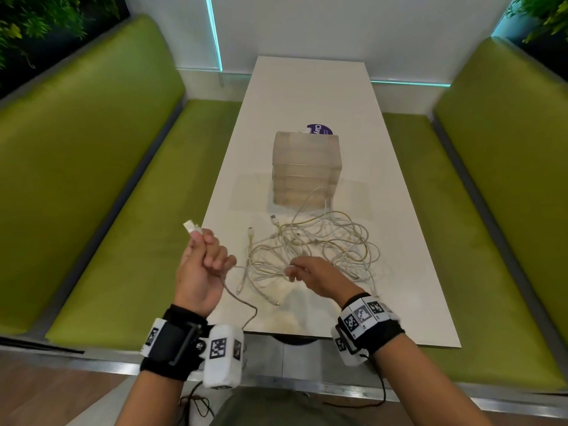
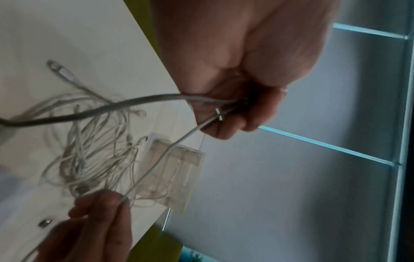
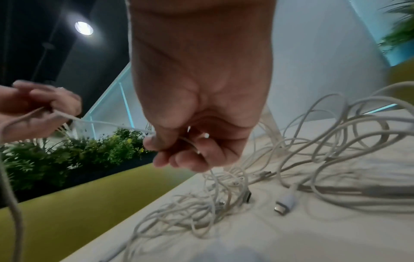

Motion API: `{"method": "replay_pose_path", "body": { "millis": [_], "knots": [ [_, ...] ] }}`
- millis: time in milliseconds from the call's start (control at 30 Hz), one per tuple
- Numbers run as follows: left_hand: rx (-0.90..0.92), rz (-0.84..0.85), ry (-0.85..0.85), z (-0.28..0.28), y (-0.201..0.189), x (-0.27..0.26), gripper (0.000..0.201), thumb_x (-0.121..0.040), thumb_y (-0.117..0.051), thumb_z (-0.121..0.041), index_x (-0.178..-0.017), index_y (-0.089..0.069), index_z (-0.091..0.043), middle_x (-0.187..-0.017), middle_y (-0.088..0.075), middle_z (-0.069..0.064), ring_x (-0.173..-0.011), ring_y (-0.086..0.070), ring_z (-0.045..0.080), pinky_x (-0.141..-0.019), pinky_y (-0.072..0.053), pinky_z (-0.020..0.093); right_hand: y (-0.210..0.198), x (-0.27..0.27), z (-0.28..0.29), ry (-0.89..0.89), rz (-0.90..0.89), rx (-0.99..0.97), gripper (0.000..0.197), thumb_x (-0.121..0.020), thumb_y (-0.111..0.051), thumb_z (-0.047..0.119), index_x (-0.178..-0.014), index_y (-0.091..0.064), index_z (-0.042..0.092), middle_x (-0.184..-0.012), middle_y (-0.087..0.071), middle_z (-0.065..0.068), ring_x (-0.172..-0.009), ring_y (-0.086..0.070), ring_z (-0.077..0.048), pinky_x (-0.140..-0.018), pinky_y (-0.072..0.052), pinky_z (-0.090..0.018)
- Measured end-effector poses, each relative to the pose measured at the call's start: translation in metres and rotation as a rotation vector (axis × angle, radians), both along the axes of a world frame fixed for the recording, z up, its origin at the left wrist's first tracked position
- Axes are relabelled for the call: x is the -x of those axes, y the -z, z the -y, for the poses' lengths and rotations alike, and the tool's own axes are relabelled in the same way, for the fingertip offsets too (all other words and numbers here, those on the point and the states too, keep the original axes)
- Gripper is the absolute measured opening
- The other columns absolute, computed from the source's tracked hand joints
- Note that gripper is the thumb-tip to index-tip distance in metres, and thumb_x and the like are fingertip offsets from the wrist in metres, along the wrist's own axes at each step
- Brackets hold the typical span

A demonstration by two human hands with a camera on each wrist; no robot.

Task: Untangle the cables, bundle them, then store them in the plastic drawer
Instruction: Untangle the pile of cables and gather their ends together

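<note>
White cable (image 1: pixel 236 267) runs taut between my hands: left hand (image 1: pixel 203 265) fingers curled round its plug end, right hand (image 1: pixel 316 276) pinching it above the tangle (image 1: pixel 310 247) on the counter (image 1: pixel 399 272)

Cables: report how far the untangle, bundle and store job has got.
Done: nothing finished; no bundle shows, and the plastic drawer unit looks shut. In hand: the left hand grips one white cable near its plug, lifted off the table, while the right hand pinches the same strand near the tangled pile. Left: freeing the remaining cables, bundling them and storing all of them.
</note>
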State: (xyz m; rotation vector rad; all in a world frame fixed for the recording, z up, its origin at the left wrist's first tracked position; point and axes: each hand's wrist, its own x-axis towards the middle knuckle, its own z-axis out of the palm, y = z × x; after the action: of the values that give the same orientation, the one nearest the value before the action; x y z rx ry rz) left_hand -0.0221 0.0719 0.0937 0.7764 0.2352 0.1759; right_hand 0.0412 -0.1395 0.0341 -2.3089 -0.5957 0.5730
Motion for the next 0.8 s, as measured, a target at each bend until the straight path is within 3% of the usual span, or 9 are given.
{"method": "replay_pose_path", "body": {
  "millis": [100, 200, 300, 400, 533, 600, 700, 800],
  "knots": [
    [-0.037, 0.010, -0.052, -0.013, -0.002, 0.000, 0.029, -0.090, -0.042, -0.041, -0.072, -0.049, -0.019, -0.046, -0.030, -0.011, -0.038, -0.026, 0.003, -0.042, -0.024, 0.017, -0.004, -0.011, 0.003, 0.105, 0.034, -0.100, 0.024, -0.096, -0.049, 0.023, -0.076, -0.060, 0.016, -0.078, -0.057, 0.008, -0.071, -0.053, -0.006, -0.071, -0.045, -0.032],
    [-0.138, -0.033, -0.069, -0.010, 0.007, -0.001, 0.031, -0.094, -0.038, -0.041, -0.079, -0.050, -0.016, -0.047, -0.028, -0.011, -0.040, -0.023, 0.003, -0.042, -0.020, 0.019, -0.009, -0.018, 0.001, 0.202, 0.003, -0.232, 0.027, -0.097, -0.048, 0.019, -0.078, -0.063, 0.008, -0.071, -0.058, 0.008, -0.063, -0.052, 0.002, -0.066, -0.043, -0.024],
    [-0.416, -0.157, 0.008, 0.015, 0.026, -0.005, 0.029, -0.100, -0.037, -0.035, -0.096, -0.057, -0.014, -0.055, -0.032, -0.010, -0.048, -0.026, 0.005, -0.047, -0.025, 0.020, -0.017, -0.014, -0.010, 0.219, -0.003, -0.336, 0.034, -0.099, -0.045, 0.026, -0.076, -0.065, 0.012, -0.061, -0.053, 0.007, -0.055, -0.046, 0.001, -0.057, -0.036, -0.015],
    [-0.614, -0.228, 0.153, 0.044, 0.043, -0.009, 0.021, -0.094, -0.054, -0.028, -0.109, -0.061, -0.015, -0.069, -0.042, -0.003, -0.056, -0.032, 0.008, -0.051, -0.030, 0.022, -0.024, -0.009, -0.026, 0.133, 0.026, -0.319, 0.031, -0.098, -0.047, 0.025, -0.075, -0.064, 0.013, -0.059, -0.049, 0.010, -0.054, -0.043, 0.001, -0.056, -0.034, -0.014],
    [-0.564, -0.211, 0.155, 0.058, 0.048, -0.012, 0.015, -0.091, -0.060, -0.024, -0.096, -0.065, -0.011, -0.068, -0.048, 0.003, -0.055, -0.032, 0.013, -0.050, -0.030, 0.025, -0.028, -0.006, -0.028, 0.129, 0.005, -0.269, 0.034, -0.098, -0.047, 0.026, -0.065, -0.055, 0.022, -0.060, -0.050, 0.010, -0.057, -0.044, -0.005, -0.057, -0.035, -0.022],
    [-0.525, -0.204, 0.123, 0.058, 0.046, -0.011, 0.018, -0.095, -0.054, -0.024, -0.091, -0.067, -0.011, -0.064, -0.056, -0.001, -0.054, -0.039, 0.013, -0.052, -0.036, 0.026, -0.028, -0.004, -0.025, 0.108, -0.031, -0.211, 0.030, -0.098, -0.046, 0.031, -0.075, -0.060, 0.018, -0.066, -0.056, 0.006, -0.062, -0.049, -0.007, -0.059, -0.037, -0.020],
    [-0.452, -0.213, 0.057, 0.052, 0.034, -0.012, 0.025, -0.097, -0.048, -0.025, -0.082, -0.065, -0.013, -0.048, -0.047, -0.006, -0.045, -0.038, 0.009, -0.044, -0.035, 0.018, -0.017, -0.003, -0.019, 0.058, -0.067, -0.021, 0.019, -0.097, -0.046, 0.024, -0.085, -0.058, 0.016, -0.084, -0.061, 0.004, -0.076, -0.053, -0.012, -0.068, -0.040, -0.026],
    [-0.385, -0.177, 0.021, 0.040, 0.016, -0.016, 0.028, -0.097, -0.047, -0.024, -0.076, -0.059, -0.011, -0.044, -0.037, -0.009, -0.041, -0.034, 0.006, -0.042, -0.031, 0.017, 0.001, -0.006, -0.007, 0.144, -0.073, -0.034, 0.029, -0.097, -0.043, 0.018, -0.071, -0.051, 0.027, -0.082, -0.061, 0.007, -0.076, -0.054, -0.013, -0.075, -0.043, -0.031]
  ]
}}
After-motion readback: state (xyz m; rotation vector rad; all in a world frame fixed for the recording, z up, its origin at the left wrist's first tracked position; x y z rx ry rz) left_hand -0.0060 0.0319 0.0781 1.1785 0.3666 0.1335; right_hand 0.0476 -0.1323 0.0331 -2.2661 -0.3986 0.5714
